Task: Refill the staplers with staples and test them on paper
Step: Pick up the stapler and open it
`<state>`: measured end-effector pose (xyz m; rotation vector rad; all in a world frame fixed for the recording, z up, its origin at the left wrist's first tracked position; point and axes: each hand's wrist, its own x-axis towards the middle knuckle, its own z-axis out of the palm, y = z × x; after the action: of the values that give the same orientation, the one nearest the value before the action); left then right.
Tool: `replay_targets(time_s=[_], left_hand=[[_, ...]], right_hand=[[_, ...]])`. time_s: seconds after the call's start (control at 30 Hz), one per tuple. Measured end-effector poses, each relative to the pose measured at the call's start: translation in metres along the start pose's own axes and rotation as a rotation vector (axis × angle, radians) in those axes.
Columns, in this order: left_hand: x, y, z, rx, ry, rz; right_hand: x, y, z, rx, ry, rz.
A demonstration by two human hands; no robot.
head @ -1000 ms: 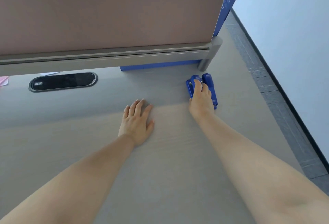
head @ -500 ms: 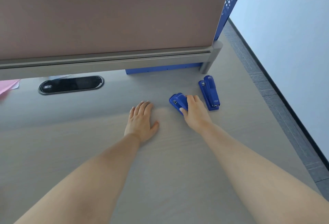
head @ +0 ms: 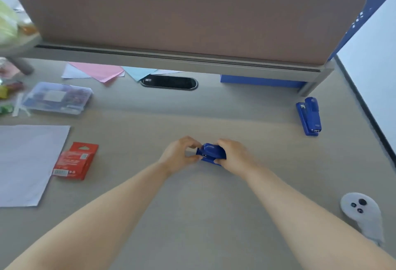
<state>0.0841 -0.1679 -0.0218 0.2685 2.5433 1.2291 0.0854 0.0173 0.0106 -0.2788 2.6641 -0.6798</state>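
Observation:
A small blue stapler (head: 211,153) lies in the middle of the desk, held between both hands. My right hand (head: 234,155) wraps its rear and right side. My left hand (head: 181,154) pinches its front end with thumb and fingers. A second blue stapler (head: 309,118) lies alone at the far right, near the partition's foot. A red box of staples (head: 75,161) rests to the left, beside a white sheet of paper (head: 25,162).
A clear plastic case (head: 57,98) with small items sits at the back left. Pink, blue and white papers (head: 100,72) poke out under the partition (head: 192,16). A black cable grommet (head: 169,82) is behind the hands. A grey ghost-shaped pad (head: 362,214) lies near right.
My right hand has brought one stapler from the far right toward the desk's middle, and my left hand has lifted off the desk and taken its front end. The view has widened leftward.

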Motion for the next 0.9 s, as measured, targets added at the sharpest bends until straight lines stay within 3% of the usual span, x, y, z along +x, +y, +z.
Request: replay_targets(time_s=[0.4,0.9], left_hand=[[-0.083,-0.091,-0.058,-0.138,0.148,-0.107],[-0.094,-0.097,-0.042,-0.041,0.268,-0.072]], right_hand=[[0.009,-0.108,0.078,0.045,-0.115,-0.139],[0.001,-0.124,0.102,0.154,0.050,-0.101]])
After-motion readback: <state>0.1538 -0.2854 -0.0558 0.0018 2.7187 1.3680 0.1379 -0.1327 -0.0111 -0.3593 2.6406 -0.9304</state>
